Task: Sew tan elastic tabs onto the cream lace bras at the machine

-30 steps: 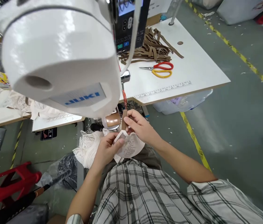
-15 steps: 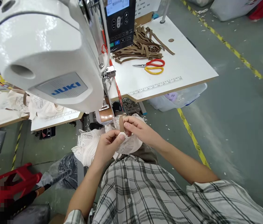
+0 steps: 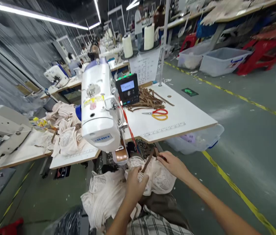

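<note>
Your right hand (image 3: 173, 165) pinches a narrow brown fabric strip's (image 3: 148, 160) far right end, presumably for control; the pale-pink lace garment (image 3: 162, 176) beneath rests on your lap (image 3: 168, 207), near the white table (image 3: 194, 119). Your left hand's (image 3: 135, 186) grip cannot be told.

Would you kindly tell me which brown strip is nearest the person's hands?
The brown strip running between the left hand and right hand, over the pale lace garment; the heaped strips lie near the scissors on the tabletop.
</note>
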### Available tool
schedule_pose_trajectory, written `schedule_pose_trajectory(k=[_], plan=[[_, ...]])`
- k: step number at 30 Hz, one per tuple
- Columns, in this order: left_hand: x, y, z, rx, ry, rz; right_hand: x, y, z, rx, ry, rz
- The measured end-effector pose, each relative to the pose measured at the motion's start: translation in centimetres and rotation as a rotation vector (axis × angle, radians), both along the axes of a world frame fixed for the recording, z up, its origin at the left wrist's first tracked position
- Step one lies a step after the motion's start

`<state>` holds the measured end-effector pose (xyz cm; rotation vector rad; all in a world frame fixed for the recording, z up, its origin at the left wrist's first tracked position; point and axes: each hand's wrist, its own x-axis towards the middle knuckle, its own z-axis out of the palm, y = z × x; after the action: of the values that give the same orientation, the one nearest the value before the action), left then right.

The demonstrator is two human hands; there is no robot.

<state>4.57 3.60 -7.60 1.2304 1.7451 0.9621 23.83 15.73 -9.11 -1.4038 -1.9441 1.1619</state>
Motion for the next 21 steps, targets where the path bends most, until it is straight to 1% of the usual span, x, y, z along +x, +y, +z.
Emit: schedule_pose_trajectory(k=[1, 2, 3, 4, 5, 7, 8, 9, 10, 11, 12, 13, 14, 17, 21], plan=[[-0.6, -0.5, -0.4, -0.002, 0.026, 0.020, 0.2, 1.0, 0.5, 0.060, -0.039, -0.030], [-1.3, -1.0, -0.8, -0.015, 0.041, 0.033, 0.2, 1.8, 1.7, 0.133, -0.033, -0.049], [-1.9, -1.7, -1.1, -0.034, 0.048, 0.041, -0.1, 2.4, 3.7, 0.226, 0.016, -0.063], [-2.4, -2.3, -1.2, -0.055, 0.049, 0.045, -0.7, 2.8, 6.2, 0.343, 0.102, -0.069], [-2.9, -2.9, -1.3, -0.075, 0.047, 0.050, -1.6, 3.0, 9.2, 0.485, 0.188, -0.070], [-3.5, -4.1, -1.1, -0.104, 0.041, 0.057, -3.6, 2.9, 15.8, 0.857, 0.347, -0.085], [-3.8, -4.5, -0.8, -0.115, 0.036, 0.062, -4.7, 2.9, 19.0, 1.025, 0.396, -0.069], [-4.0, -5.0, -0.4, -0.126, 0.032, 0.067, -5.8, 2.9, 21.8, 1.169, 0.404, -0.017], [-4.2, -5.4, -0.1, -0.137, 0.027, 0.073, -6.8, 3.0, 24.1, 1.281, 0.374, 0.019], [-4.4, -5.9, 0.3, -0.147, 0.021, 0.079, -7.7, 3.2, 25.9, 1.353, 0.338, 0.039], [-4.6, -6.3, 0.6, -0.156, 0.015, 0.087, -8.4, 3.3, 27.3, 1.396, 0.304, 0.063], [-4.8, -6.7, 0.8, -0.163, 0.010, 0.095, -9.0, 3.5, 28.1, 1.416, 0.279, 0.082], [-5.0, -7.2, 1.0, -0.169, 0.005, 0.102, -9.5, 3.7, 28.6, 1.421, 0.270, 0.101], [-5.5, -8.3, 1.2, -0.185, -0.031, 0.116, -10.0, 3.9, 28.6, 1.403, 0.291, 0.135], [-5.6, -9.0, 1.5, -0.196, -0.058, 0.120, -9.9, 4.0, 28.1, 1.394, 0.286, 0.097]])
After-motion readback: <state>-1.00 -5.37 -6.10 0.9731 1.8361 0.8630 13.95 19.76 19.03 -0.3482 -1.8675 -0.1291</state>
